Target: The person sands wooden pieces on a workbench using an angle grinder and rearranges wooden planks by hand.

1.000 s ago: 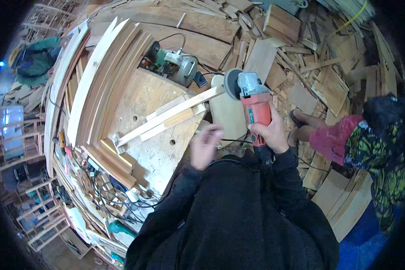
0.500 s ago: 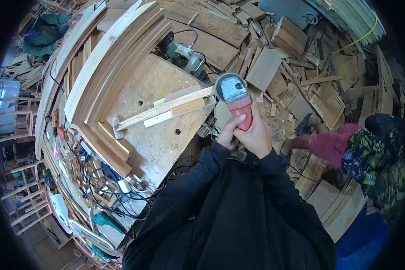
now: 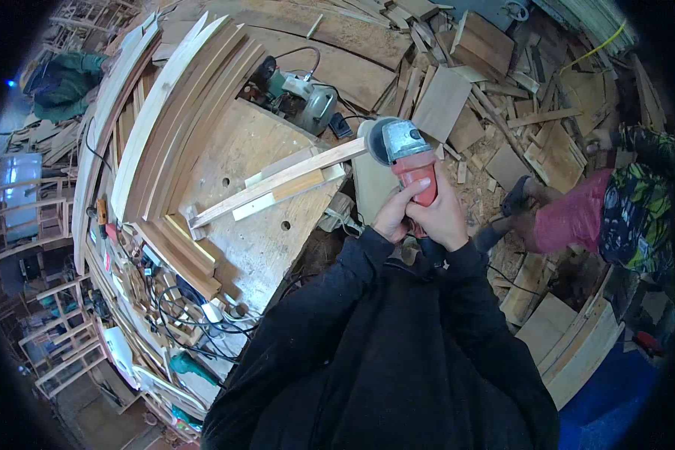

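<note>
Just beyond the right-hand edge of the tabletop (image 3: 240,247), an angle grinder (image 3: 411,169) is held out in front of me in a two-handed grip. The fingers of my right hand (image 3: 444,219) are closed round its red body; those of my left hand (image 3: 388,219) close on it from the other side, with a thumb laid along the casing. This paired hold probably serves to steady the tool and set the tilt of its disc (image 3: 381,142). The disc lies at the free end of a long wooden strip (image 3: 285,180); whether the two touch cannot be told. The strip projects past the tabletop, presumably to keep the disc clear of the surface, and its far end meets a small block (image 3: 196,227), which appears to act as a stop. Shorter pieces (image 3: 296,187) lie alongside; whether they also support the strip is unclear. Stacked curved boards (image 3: 169,120) and a corded power tool (image 3: 315,109) occupy the margins, apparently set aside to leave working room. Another person (image 3: 566,217) is to my right, apart from the grinder.
</note>
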The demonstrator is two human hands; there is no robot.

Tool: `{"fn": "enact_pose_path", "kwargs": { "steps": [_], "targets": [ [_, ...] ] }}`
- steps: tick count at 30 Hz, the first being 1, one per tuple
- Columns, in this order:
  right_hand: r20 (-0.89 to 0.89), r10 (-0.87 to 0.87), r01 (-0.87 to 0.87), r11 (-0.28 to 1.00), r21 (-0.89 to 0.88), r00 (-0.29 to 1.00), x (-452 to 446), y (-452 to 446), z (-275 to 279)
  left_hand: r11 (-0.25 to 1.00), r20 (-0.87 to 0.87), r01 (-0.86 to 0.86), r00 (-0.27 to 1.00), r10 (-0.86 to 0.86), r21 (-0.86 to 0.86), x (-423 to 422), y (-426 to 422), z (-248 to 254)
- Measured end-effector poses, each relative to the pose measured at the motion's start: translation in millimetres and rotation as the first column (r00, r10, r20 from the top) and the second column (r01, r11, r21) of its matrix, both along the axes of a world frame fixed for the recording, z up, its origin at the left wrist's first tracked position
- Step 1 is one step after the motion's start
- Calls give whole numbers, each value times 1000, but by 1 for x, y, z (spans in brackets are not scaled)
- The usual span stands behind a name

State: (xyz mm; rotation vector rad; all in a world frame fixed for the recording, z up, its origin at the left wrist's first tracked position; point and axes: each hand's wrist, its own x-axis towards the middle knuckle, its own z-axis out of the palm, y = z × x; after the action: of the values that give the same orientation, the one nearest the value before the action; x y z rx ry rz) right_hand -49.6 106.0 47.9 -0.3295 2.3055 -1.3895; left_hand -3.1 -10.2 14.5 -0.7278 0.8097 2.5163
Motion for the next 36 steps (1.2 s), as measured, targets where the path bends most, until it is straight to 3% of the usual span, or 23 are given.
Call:
{"fn": "enact_pose_path", "kwargs": {
  "steps": [2,6,9,11,18,20,24,25,27,29,31,33,35,36],
  "targets": [
    [78,-25,36,989,-145,997,-6,7,-10,984,9,-157,987,158,-80,-11,15,5],
    [19,-25,28,977,-212,1000,-21,17,-29,984,8,-151,988,153,-97,-26,25,2],
    [122,17,23,947,-319,992,-31,24,-34,981,51,-134,988,143,-141,-36,30,-9],
    [262,31,105,866,-489,964,-33,29,-51,980,56,-95,993,106,-175,-41,32,-17],
    [407,56,205,797,-569,912,-39,47,-103,977,58,-7,998,20,-215,-59,43,-44],
    [566,96,273,803,-530,819,-42,52,-111,976,127,46,992,-19,-211,-64,47,-56],
    [384,-20,233,822,-520,923,-36,55,-94,980,116,72,992,-50,-187,-63,50,-56],
    [373,-18,224,825,-519,928,-34,54,-76,981,37,87,996,-82,-174,-59,47,-44],
    [130,-89,136,899,-417,988,-28,49,-37,984,-55,89,994,-98,-157,-51,41,-18],
    [74,-78,99,933,-345,994,-16,39,-8,969,-98,112,986,-137,-220,-44,33,14],
    [-123,-121,115,992,-58,985,-5,27,30,974,-158,24,986,-61,-226,-35,26,31],
    [-125,-31,30,999,-12,992,2,20,41,959,-314,-142,947,60,-244,-25,17,41],
    [-224,69,-108,980,-166,972,10,16,45,973,-293,-173,948,123,-152,-16,7,56],
    [-156,127,-150,977,-151,980,16,18,54,980,-257,-185,953,161,-73,-12,1,61]
  ]
}}
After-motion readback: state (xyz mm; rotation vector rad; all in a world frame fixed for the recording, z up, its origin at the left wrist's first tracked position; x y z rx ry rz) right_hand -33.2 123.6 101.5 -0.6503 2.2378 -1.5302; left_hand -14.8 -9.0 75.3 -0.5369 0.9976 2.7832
